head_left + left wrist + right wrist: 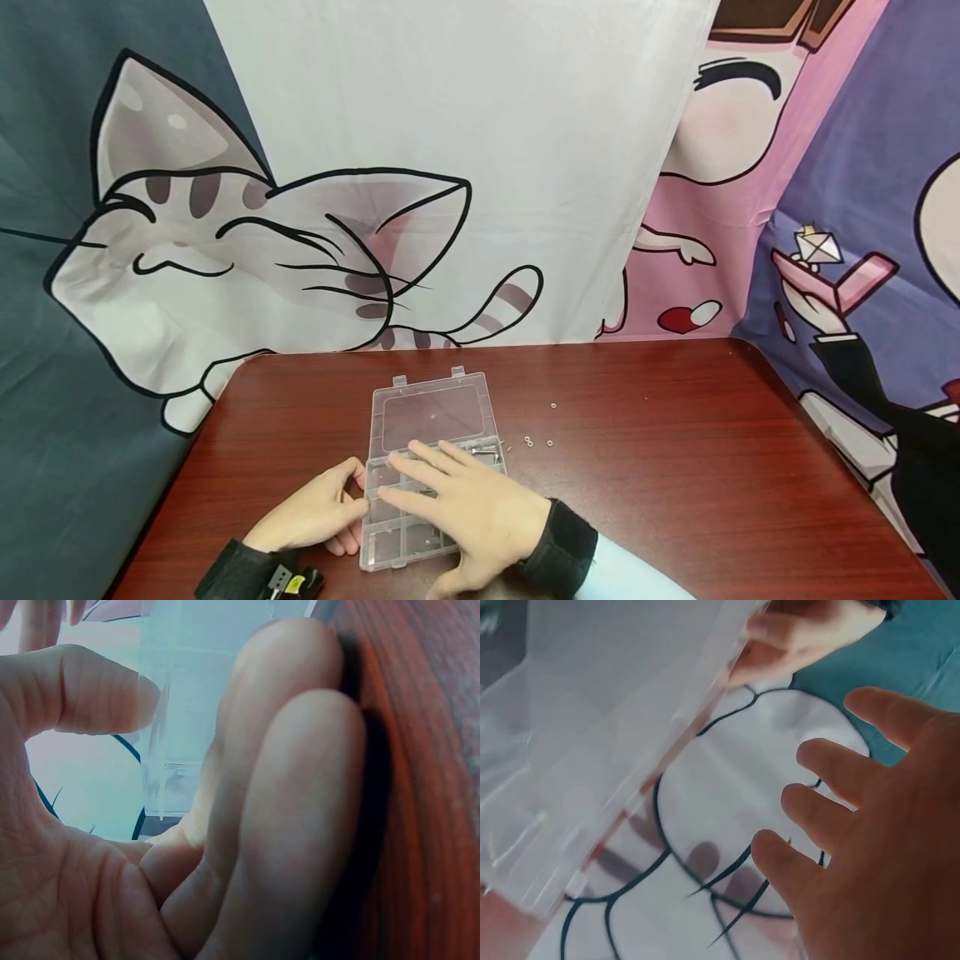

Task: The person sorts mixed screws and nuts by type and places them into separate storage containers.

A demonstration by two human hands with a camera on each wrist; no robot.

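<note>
A clear plastic compartment box [384, 546] lies on the table with its hinged lid [431, 412] laid back, away from the person. My left hand [318, 507] holds the box's left side between thumb [105, 694] and fingers. Over the compartments hovers my right hand [468, 508], palm down with its fingers straight and spread; it hides much of the box's middle. Small metal pieces [486, 453] show in a right-hand compartment. In the right wrist view nothing lies between the right hand's fingers.
Several tiny ring-shaped metal pieces [528, 442] are scattered on the reddish-brown table [675, 467] right of the box. Behind the table's far edge hangs a printed cloth [480, 108] with a cartoon cat.
</note>
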